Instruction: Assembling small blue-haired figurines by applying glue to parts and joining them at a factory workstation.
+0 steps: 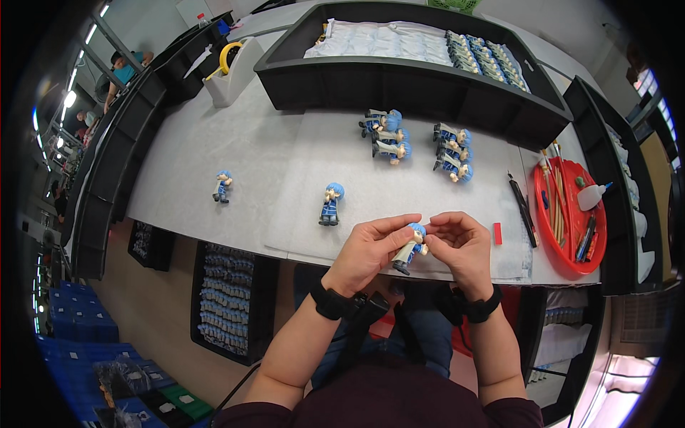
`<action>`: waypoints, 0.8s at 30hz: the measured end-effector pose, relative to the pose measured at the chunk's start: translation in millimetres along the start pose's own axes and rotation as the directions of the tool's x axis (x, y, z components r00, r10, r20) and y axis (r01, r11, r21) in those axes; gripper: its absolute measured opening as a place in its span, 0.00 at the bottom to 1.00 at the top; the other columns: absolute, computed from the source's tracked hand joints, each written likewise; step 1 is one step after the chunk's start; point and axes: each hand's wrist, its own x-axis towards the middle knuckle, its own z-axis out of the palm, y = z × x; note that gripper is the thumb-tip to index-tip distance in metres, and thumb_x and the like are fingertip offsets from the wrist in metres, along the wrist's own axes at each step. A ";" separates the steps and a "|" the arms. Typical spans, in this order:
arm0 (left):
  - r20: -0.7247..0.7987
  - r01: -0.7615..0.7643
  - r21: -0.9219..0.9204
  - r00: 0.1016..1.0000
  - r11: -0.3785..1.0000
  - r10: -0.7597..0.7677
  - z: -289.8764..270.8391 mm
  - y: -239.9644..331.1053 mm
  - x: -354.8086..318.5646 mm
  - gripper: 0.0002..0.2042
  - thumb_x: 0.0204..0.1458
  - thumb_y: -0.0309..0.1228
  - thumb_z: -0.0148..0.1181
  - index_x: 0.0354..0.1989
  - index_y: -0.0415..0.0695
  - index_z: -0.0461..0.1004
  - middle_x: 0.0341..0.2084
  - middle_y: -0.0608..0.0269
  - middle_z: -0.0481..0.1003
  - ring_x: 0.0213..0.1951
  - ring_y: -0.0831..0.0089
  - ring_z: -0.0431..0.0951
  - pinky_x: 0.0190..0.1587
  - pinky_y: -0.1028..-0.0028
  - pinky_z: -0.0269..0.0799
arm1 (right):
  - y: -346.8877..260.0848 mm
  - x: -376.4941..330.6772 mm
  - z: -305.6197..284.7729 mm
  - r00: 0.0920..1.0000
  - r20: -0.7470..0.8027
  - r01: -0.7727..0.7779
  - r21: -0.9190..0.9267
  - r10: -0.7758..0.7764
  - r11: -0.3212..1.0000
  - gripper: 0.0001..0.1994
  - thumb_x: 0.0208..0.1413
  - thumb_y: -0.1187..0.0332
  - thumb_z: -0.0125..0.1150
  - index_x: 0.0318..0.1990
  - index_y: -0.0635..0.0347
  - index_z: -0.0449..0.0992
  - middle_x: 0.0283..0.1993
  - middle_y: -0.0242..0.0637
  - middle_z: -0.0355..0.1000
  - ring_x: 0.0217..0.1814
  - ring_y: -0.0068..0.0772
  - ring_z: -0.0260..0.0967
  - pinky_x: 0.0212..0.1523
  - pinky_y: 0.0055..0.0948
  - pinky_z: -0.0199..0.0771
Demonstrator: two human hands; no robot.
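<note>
Between my two hands, at the near edge of the table, is a small figurine (405,257) with light blue hair, a blue outfit and a pale cape. My left hand (371,250) pinches it at the head and upper body with thumb and fingers. From the other side my right hand (460,250) has its fingers curled in, the thumb and fingertips at the figurine's head and side. Whether the right fingers hold some tiny part cannot be made out. A similar figurine (331,205) lies just left of my hands, and another figurine (222,187) farther left.
Several figurines lie in two groups (390,135) (452,153) before a large black crate (414,82) of figurines. At right are a red block (497,233), a black pen-like tool (522,209) and a red tray (564,265) of brushes and a bottle. A tape dispenser (234,75) stands far left.
</note>
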 end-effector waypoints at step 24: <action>-0.035 0.033 -0.001 0.999 0.999 -0.033 -1.3 -0.6 2.2 0.14 0.55 0.26 0.46 0.49 0.34 0.66 0.34 0.60 0.73 0.34 0.78 0.74 0.37 0.81 0.71 | 1.2 -0.1 1.7 0.999 -0.039 -0.022 -0.060 0.020 0.998 0.08 0.41 0.82 0.59 0.32 0.70 0.70 0.31 0.38 0.71 0.33 0.22 0.70 0.36 0.18 0.73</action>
